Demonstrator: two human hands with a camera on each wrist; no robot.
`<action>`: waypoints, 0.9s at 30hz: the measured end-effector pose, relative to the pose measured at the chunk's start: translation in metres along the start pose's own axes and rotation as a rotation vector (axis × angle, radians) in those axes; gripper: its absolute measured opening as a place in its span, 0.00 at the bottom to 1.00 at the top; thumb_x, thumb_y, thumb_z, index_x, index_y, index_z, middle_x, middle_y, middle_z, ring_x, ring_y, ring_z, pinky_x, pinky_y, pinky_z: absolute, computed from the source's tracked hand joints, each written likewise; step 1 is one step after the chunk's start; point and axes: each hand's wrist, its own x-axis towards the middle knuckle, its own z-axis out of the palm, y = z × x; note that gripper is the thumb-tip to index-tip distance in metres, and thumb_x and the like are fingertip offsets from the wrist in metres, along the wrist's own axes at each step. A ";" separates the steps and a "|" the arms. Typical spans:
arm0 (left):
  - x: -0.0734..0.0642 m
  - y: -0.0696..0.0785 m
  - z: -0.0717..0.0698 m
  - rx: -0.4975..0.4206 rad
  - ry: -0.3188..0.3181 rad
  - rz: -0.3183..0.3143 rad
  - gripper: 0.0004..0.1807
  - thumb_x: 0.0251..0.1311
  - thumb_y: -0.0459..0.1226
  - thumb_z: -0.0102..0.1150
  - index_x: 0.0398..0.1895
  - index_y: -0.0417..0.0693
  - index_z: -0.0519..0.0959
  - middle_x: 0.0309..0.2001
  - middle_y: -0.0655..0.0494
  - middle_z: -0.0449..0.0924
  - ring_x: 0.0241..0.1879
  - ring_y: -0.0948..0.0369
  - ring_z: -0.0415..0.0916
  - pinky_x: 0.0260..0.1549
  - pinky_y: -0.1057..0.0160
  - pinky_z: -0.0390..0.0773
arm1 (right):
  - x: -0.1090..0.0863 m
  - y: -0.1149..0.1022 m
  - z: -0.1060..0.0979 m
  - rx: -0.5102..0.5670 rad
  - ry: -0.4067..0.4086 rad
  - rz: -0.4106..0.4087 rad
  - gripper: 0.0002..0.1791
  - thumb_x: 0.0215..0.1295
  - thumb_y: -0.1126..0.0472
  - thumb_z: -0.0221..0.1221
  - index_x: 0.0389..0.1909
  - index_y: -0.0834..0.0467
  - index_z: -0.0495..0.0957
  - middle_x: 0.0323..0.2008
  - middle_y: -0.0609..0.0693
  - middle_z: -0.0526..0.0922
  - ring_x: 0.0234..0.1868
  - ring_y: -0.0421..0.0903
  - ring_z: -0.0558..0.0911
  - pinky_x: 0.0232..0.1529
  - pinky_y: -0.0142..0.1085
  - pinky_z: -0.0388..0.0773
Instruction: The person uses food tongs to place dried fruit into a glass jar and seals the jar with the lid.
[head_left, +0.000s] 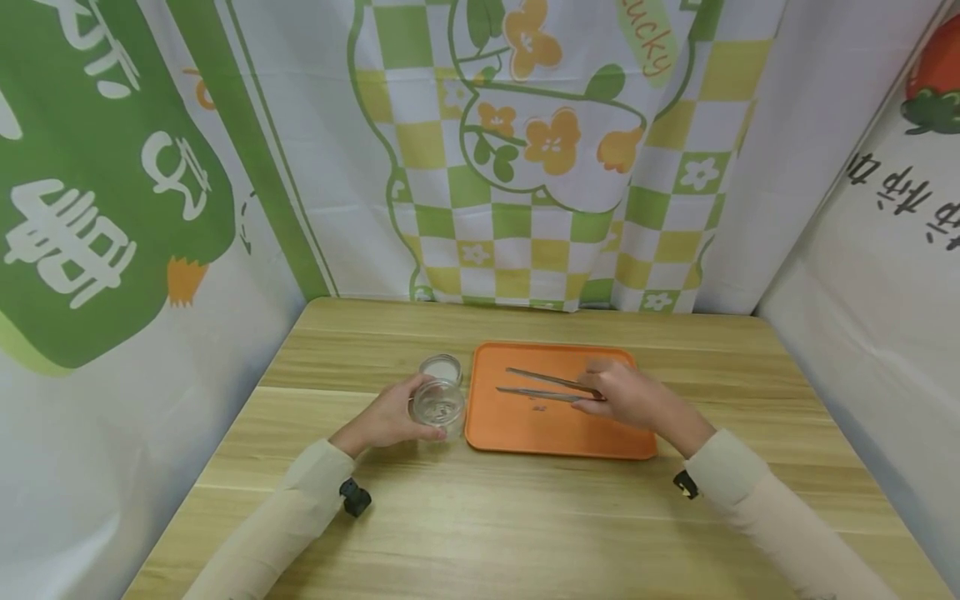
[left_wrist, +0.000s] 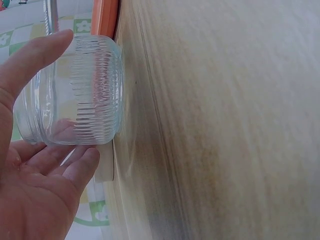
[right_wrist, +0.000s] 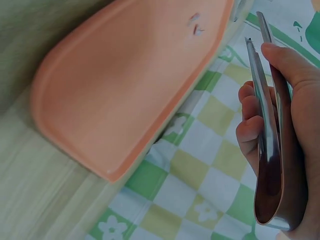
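My left hand (head_left: pixel 393 414) grips a clear ribbed glass jar (head_left: pixel 438 404) just left of the tray, thumb on one side and fingers round the other. The left wrist view shows this jar (left_wrist: pixel 95 95) upright, its base at or close to the tabletop; whether it touches I cannot tell. In my right hand (head_left: pixel 622 392) are metal tongs (head_left: pixel 551 394), their arms apart and nothing between the tips. They hover over the orange tray (head_left: pixel 517 437). On the tray lie small pinkish bits (right_wrist: pixel 198 30), too small to identify, apart from the serrated tips.
Behind the jar sits a round, pale, lid-like piece (head_left: pixel 441 367), close to the tray's left edge. Everything stands on a wooden table (head_left: pixel 480 517). Printed curtains (head_left: pixel 540 250) hang behind the table and at both sides.
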 end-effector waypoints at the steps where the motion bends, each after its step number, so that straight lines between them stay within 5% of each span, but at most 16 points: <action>1: 0.000 0.000 0.000 0.004 0.000 0.001 0.50 0.49 0.49 0.84 0.73 0.42 0.70 0.65 0.42 0.79 0.64 0.46 0.77 0.64 0.42 0.78 | -0.002 0.002 0.001 0.006 0.002 0.000 0.09 0.70 0.55 0.69 0.37 0.58 0.85 0.26 0.44 0.74 0.23 0.32 0.66 0.23 0.25 0.67; 21: 0.001 -0.001 0.001 -0.005 -0.002 -0.002 0.49 0.49 0.49 0.84 0.73 0.42 0.70 0.65 0.43 0.79 0.65 0.46 0.77 0.65 0.42 0.78 | -0.025 0.021 0.020 0.069 -0.019 0.088 0.07 0.71 0.58 0.68 0.32 0.54 0.84 0.31 0.47 0.80 0.26 0.33 0.69 0.24 0.26 0.70; 27: 0.001 -0.001 0.002 -0.014 0.001 -0.006 0.49 0.49 0.48 0.85 0.72 0.43 0.71 0.65 0.43 0.79 0.65 0.46 0.77 0.65 0.43 0.77 | -0.029 0.026 0.029 0.048 0.021 0.044 0.06 0.70 0.60 0.70 0.33 0.55 0.85 0.29 0.45 0.78 0.27 0.34 0.71 0.25 0.27 0.72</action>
